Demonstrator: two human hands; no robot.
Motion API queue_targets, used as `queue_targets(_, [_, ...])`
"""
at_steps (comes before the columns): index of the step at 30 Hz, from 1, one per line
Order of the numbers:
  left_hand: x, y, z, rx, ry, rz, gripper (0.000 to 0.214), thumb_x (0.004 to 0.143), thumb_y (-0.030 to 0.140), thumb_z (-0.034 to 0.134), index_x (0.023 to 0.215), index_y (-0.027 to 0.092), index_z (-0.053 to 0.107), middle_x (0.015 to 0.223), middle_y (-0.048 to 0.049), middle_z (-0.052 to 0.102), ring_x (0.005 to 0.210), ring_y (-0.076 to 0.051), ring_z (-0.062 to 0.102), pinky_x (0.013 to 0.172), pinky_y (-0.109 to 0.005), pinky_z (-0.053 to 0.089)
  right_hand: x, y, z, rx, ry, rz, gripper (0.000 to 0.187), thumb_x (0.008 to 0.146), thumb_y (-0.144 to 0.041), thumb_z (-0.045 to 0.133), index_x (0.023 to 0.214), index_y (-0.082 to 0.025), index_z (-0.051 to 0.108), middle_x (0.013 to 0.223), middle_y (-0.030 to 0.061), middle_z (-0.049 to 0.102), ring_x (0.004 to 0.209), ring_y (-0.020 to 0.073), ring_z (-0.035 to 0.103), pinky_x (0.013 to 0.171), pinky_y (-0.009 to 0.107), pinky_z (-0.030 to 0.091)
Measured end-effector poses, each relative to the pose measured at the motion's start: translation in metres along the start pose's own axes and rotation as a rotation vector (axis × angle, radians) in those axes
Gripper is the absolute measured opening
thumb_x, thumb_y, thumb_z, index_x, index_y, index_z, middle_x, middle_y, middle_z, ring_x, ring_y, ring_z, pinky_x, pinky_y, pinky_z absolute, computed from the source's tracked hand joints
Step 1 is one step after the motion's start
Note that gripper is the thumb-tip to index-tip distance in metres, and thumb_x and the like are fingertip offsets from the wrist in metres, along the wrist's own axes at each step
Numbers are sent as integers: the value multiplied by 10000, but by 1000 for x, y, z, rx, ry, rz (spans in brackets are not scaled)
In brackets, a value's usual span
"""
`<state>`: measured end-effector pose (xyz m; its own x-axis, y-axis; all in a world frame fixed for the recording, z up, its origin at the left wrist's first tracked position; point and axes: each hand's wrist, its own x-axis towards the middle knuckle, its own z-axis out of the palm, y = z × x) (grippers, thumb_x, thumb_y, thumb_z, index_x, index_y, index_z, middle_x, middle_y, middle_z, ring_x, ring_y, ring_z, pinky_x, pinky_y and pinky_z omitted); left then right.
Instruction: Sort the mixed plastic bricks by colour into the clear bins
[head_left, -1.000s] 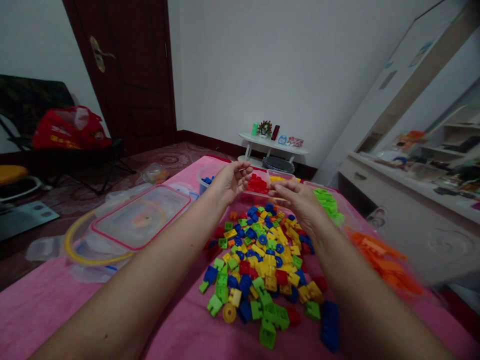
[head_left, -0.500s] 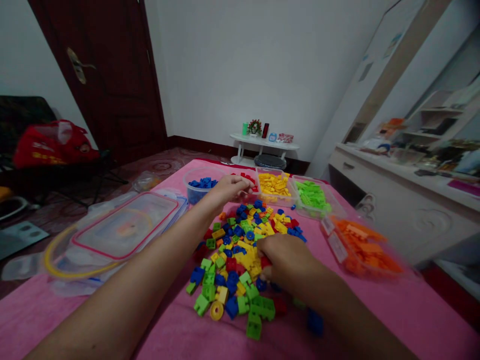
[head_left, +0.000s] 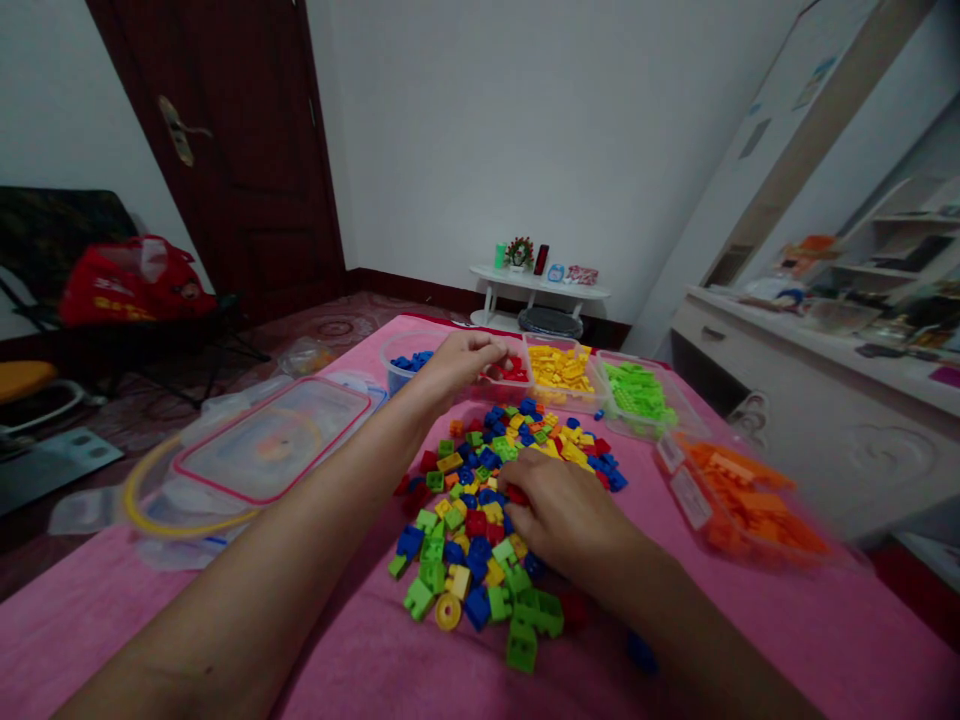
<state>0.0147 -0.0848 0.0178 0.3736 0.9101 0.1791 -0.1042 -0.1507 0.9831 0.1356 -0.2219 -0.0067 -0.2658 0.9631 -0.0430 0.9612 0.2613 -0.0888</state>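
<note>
A heap of small plastic building bricks (head_left: 495,500) in blue, yellow, green and red lies on a pink cloth (head_left: 787,620). My right hand (head_left: 559,515) rests palm down on the heap, fingers curled around a red brick (head_left: 516,494). My left hand (head_left: 457,362) reaches far forward over the clear tub of red bricks (head_left: 514,372), fingers bunched; whether it holds anything is hidden. Beside that tub stand a tub of blue bricks (head_left: 405,362), one of yellow bricks (head_left: 559,370) and one of green bricks (head_left: 637,392).
A clear box of orange bricks (head_left: 739,500) sits at the right. Clear lids with red and yellow rims (head_left: 262,445) lie at the left. Behind are a dark door (head_left: 240,150), a small white table (head_left: 540,285), a red bag (head_left: 131,280) and a white dresser (head_left: 825,400).
One second ago both hands were held together above the red tub. My right hand has dropped back onto the heap and closed on a red brick. My left hand stayed over the red tub.
</note>
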Motion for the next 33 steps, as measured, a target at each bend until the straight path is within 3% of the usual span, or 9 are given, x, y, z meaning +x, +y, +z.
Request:
queue_targets(4, [0,2,-1,-17,1,19,99,729,198,602,687,122,648,649,-37,635,512,-69,524,455,-150,372,2,0,-4,-98,31,30,168,810,-229,485,825,-211,652,926,67,613,724,175,586,561,278,301])
queue_targets(11, [-1,1,-1,-17,14,25,133,742,175,583,622,128,613,621,-30,614,500,-70,520,457,-166,370,3,-29,-3,-156,-178,-20,161,776,-188,531,843,-167,675,975,111,652,757,228,629,532,297,320])
queue_targets(15, [-2,1,-1,-17,15,18,127,748,171,582,633,129,616,625,-27,619,500,-65,513,471,-165,374,5,-24,-1,-59,-171,3,154,740,-183,558,832,-149,677,941,121,662,764,229,621,577,300,356])
queue_targets(18, [-1,1,-1,-14,24,10,132,759,168,570,645,125,622,639,-28,624,499,-63,513,475,-171,370,8,-8,6,259,25,-4,73,700,-170,577,701,-170,650,818,55,643,720,163,572,620,271,370])
queue_targets(21, [-2,3,-1,-26,29,12,141,760,173,570,637,122,618,641,-29,627,501,-67,516,475,-176,371,11,6,10,881,171,49,98,710,-259,610,669,-174,584,680,3,580,571,99,467,515,217,330])
queue_targets(24, [-2,3,-1,-35,37,6,121,756,164,570,656,119,622,619,-26,621,500,-67,516,465,-164,364,13,9,12,1586,131,98,168,730,-336,597,765,-182,540,646,-20,554,469,68,363,406,182,210])
queue_targets(26, [-2,3,-2,-34,38,2,114,757,161,565,671,116,626,608,-22,614,494,-64,515,458,-159,357,14,6,14,1803,90,82,168,742,-331,576,782,-181,512,636,-27,546,433,53,316,385,177,162])
queue_targets(29, [0,1,-3,-19,31,11,114,759,169,559,690,116,632,624,-20,620,495,-63,519,462,-161,361,16,-1,19,1666,71,63,172,739,-317,591,802,-186,499,569,-68,484,388,35,245,381,178,151])
queue_targets(33, [2,-2,-4,9,31,49,100,740,175,568,684,124,633,634,-17,628,497,-64,518,464,-164,356,15,-10,27,962,72,39,204,688,-268,628,878,-203,590,585,-44,522,489,86,430,465,204,254])
